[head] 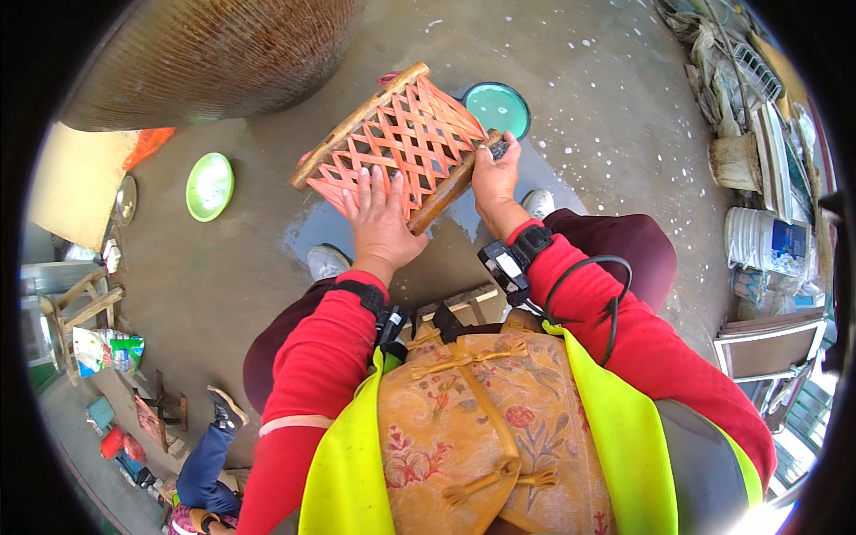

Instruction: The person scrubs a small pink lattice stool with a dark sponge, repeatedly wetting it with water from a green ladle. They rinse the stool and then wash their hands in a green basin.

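A small wooden frame with an orange-pink strap lattice (401, 137), likely a folding stool's woven seat, is tilted above the wet floor before me. My left hand (384, 217) lies with spread fingers on the straps, its thumb side near the lower wooden rail (448, 190). At that rail's right end, my right hand (496, 175) has its fingers and thumb closed around a dark, rough-looking object (498, 149), pressed against the wood. What this object is I cannot tell. Just beyond it, a dark-rimmed round basin (498, 110) of greenish liquid stands on the floor, partly overlapped by the frame.
A lime green basin (210, 187) stands on the floor at left. A large ribbed brown vessel-like object (221, 60) fills the upper left. Buckets (766, 241) and stacked goods line the right side. Another person's leg (210, 455) shows at lower left, near a small stool (164, 408).
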The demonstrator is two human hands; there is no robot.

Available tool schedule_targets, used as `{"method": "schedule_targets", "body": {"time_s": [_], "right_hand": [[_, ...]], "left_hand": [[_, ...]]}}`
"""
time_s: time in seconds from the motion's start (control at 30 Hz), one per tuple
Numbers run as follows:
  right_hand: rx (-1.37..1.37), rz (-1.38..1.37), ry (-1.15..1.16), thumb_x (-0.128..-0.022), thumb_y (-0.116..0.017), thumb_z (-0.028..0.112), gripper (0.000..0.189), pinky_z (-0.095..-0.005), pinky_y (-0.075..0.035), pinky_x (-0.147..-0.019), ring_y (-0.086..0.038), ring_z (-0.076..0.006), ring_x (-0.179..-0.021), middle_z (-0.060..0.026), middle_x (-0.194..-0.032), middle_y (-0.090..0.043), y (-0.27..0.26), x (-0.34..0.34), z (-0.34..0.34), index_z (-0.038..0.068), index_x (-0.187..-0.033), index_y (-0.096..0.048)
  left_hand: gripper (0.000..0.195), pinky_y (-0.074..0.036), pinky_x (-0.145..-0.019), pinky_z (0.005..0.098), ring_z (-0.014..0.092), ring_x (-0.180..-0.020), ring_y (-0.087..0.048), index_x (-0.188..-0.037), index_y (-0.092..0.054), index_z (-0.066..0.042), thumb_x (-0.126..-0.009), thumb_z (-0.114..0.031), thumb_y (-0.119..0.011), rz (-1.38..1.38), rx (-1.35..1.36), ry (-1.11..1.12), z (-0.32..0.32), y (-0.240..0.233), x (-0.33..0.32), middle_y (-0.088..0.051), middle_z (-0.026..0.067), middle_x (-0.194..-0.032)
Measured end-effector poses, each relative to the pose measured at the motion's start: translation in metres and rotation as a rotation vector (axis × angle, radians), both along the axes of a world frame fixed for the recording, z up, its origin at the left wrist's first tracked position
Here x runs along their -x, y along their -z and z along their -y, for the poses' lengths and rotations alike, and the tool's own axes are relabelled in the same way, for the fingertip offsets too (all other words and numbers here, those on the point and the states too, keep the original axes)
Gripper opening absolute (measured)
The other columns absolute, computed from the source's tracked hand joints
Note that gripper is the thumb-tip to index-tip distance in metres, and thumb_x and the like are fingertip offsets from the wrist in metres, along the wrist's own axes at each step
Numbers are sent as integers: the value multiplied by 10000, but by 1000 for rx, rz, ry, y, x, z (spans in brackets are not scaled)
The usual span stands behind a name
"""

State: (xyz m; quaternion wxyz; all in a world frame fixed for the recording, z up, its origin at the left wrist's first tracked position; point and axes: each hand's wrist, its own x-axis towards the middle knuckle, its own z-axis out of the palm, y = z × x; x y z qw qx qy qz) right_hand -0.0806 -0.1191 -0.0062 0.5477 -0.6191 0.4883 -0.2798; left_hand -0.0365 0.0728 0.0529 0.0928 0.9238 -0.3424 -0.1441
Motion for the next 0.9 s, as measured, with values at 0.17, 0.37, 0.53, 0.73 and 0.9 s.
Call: {"method": "schedule_targets", "body": {"time_s": [0.17,0.37,0.53,0.73,0.9], "right_hand": [[131,-9,-160,-857,-637,159,506,-319,-507,-806,-611,-199,-939,-154,-1103,-622,-6,-46,21,38,-1319,-471],[299,-171,-519,-819,-642,256,559,-355,-491,-895,-639,-329,-1026,-243,-1137,-634,-34,-133,37,49,-1320,-505],[328,-155,-645,-802,-686,283,583,-378,-465,-947,-587,-364,-1104,-243,-1162,-613,-34,-128,46,59,-1308,-504],[537,-92,-735,-801,-714,248,662,-412,-439,-995,-518,-425,-1157,-282,-1331,-422,-29,-74,14,72,-1364,-412],[560,-201,-802,-809,-678,185,557,-467,-497,-914,-543,-478,-1085,-318,-1334,-399,-40,7,-48,118,-1317,-458]], "left_hand": [[957,-37,-1124,610,393,-1449,-82,-1425,-359,-106,-606,-398,-760,-22,94,-233,18,12,10,-218,207,-1538],[1015,-28,-1096,652,424,-1443,-51,-1450,-288,-34,-646,-454,-744,-254,195,-445,51,13,12,-227,272,-1512],[1023,-154,-1097,632,352,-1444,-141,-1418,-353,-3,-631,-497,-780,-327,387,-134,8,-8,-33,-286,243,-1493],[979,-193,-1117,575,316,-1450,-139,-1424,-405,-184,-594,-485,-828,105,-121,227,-64,-26,-58,-230,136,-1544],[826,-274,-1100,529,340,-1444,-153,-1348,-485,-217,-605,-310,-832,109,-49,238,-70,-1,-75,-286,87,-1526]]}}
